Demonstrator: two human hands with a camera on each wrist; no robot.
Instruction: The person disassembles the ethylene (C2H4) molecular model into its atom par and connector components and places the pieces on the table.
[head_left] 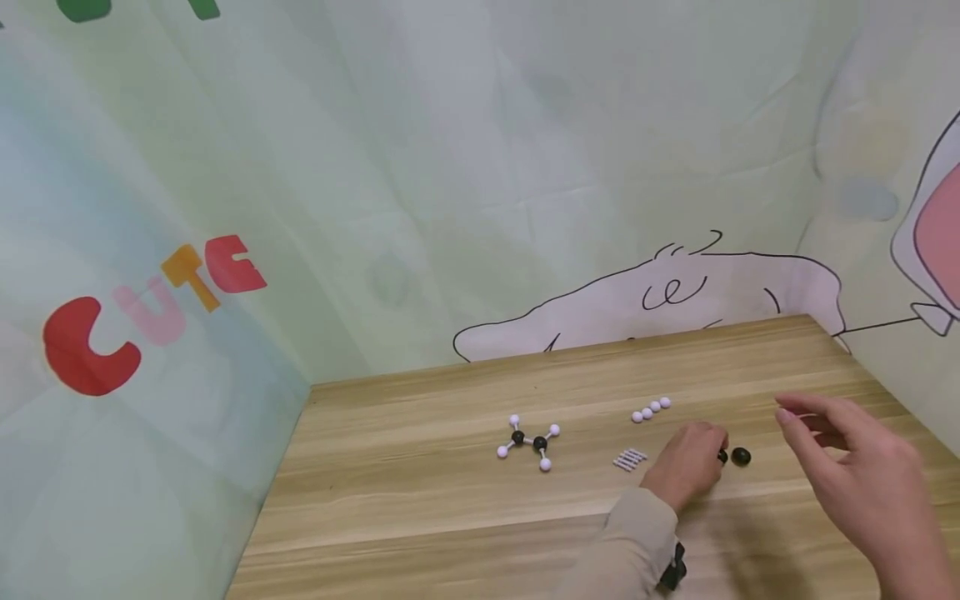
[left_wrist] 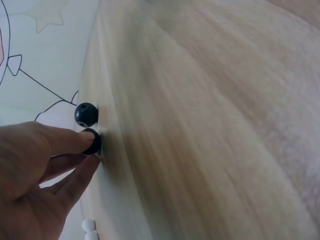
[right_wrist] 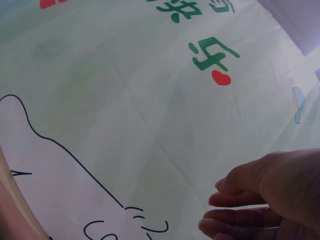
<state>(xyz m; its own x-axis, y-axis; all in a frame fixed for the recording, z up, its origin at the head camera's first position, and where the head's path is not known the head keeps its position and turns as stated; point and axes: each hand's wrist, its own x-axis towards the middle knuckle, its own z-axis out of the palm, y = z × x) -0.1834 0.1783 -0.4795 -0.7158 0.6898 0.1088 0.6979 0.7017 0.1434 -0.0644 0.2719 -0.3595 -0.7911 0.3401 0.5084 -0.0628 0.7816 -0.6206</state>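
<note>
My left hand (head_left: 686, 462) reaches down to the table and pinches a black ball (left_wrist: 92, 142) between thumb and fingers, low against the wood. Right beside it sits a second black ball (head_left: 741, 456), with small holes in its surface in the left wrist view. Farther right, my right hand (head_left: 862, 479) hangs over the table with bent, relaxed fingers and nothing in them. To the left of the left hand lie several short grey connector sticks (head_left: 630, 459) in a neat row. Behind them is a line of small white balls (head_left: 656, 407).
An assembled ball-and-stick molecule model (head_left: 540, 443), two black balls joined with white ones, lies left of the sticks. The wooden table (head_left: 405, 500) ends at a printed cloth backdrop (head_left: 450, 167) at the back and sides.
</note>
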